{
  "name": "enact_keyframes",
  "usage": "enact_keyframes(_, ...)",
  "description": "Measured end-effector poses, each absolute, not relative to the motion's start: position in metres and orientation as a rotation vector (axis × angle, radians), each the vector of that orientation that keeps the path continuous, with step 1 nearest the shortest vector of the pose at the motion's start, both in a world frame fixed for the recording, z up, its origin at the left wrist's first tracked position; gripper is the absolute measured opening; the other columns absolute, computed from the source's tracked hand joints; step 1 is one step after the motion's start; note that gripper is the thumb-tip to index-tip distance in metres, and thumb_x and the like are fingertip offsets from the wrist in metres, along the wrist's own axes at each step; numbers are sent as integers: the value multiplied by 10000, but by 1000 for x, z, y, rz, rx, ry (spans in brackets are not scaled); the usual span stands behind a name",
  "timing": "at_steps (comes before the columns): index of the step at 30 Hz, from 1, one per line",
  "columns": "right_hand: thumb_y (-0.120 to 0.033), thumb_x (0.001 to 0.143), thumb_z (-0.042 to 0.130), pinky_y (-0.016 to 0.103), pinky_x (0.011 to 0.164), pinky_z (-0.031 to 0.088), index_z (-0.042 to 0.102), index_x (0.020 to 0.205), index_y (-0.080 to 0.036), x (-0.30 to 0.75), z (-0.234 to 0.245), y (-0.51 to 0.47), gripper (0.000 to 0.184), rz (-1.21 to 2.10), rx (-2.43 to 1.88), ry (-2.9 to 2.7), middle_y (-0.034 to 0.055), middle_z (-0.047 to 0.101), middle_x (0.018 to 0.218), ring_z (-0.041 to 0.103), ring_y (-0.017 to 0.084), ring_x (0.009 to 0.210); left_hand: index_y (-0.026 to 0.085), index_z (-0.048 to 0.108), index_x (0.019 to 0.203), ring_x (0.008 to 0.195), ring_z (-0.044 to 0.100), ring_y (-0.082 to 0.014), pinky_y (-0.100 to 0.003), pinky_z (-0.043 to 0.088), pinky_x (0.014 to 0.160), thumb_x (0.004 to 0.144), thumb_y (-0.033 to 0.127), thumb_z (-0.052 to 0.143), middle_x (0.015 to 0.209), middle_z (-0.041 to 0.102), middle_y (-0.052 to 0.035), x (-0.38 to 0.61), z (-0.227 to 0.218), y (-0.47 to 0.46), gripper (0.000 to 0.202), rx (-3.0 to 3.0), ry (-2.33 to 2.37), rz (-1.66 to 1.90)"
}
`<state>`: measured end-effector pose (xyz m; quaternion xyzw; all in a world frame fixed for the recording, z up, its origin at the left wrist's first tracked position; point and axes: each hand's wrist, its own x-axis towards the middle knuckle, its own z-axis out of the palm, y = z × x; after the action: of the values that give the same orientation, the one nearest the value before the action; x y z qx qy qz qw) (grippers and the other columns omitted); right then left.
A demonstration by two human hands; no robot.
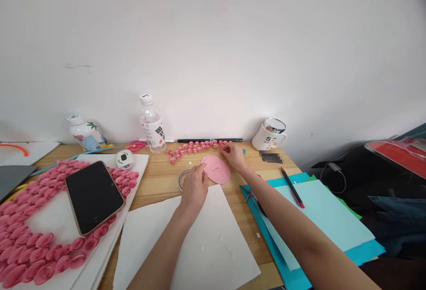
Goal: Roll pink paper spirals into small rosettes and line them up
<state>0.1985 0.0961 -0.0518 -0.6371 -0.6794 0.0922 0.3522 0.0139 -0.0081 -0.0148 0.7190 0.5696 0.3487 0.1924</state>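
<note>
My left hand (195, 184) has its fingers drawn together at the left edge of several overlapping pink paper circles (219, 172). Whether it grips the paper's edge, I cannot make out. A curved cut line shows on the top circle. Beside that hand, partly behind it, lies a roll of tape (180, 180). My right hand (234, 156) is closed in a pinch on a small rolled paper rose (222, 146), at the right end of rows of similar pink paper roses (195, 147). Its fingers partly hide the roses there.
White sheets (186, 245) lie in front. At left, a phone (95, 197) rests on a board of pink roses (40, 241). A water bottle (153, 128), pink scissors (136, 145) and a mug (269, 135) stand or lie near the wall. Blue papers (319, 210) with a pen (293, 188) are at right.
</note>
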Motion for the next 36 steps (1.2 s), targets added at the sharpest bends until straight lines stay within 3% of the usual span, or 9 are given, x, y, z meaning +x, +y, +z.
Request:
enact_keyframes(16, -221, 748, 533, 244, 602, 383, 571, 751, -161, 204, -54, 94, 70, 80, -1664, -1845, 56, 578, 799, 535, 146, 642, 176, 591, 1040, 656, 556, -139, -264, 422, 673, 764, 75, 436, 788, 612, -38, 14, -16, -8, 332, 2046, 1612, 988)
enact_keyframes(21, -225, 760, 520, 251, 602, 392, 590, 801, -164, 200, -54, 95, 101, 40, -1693, -1873, 73, 573, 884, 542, 147, 660, 136, 585, 1041, 663, 553, -148, -271, 424, 665, 766, 69, 429, 792, 609, -56, 15, -12, -9, 323, 2036, 1618, 944)
enact_keyframes(30, -178, 832, 412, 267, 641, 379, 596, 776, -155, 196, -51, 94, 194, -49, -1711, -1962, 95, 576, 857, 541, 178, 727, 145, 582, 1040, 663, 547, -144, -269, 419, 658, 779, 64, 413, 779, 605, -50, 14, -14, -9, 321, 2060, 1629, 941)
enact_keyframes(36, -214, 814, 464, 254, 630, 380, 574, 741, -165, 197, -49, 92, 141, -34, -1689, -2001, 80, 565, 866, 542, 163, 712, 168, 600, 993, 654, 553, -146, -270, 411, 648, 787, 68, 419, 758, 611, -41, 16, -14, -10, 292, 2094, 1658, 956)
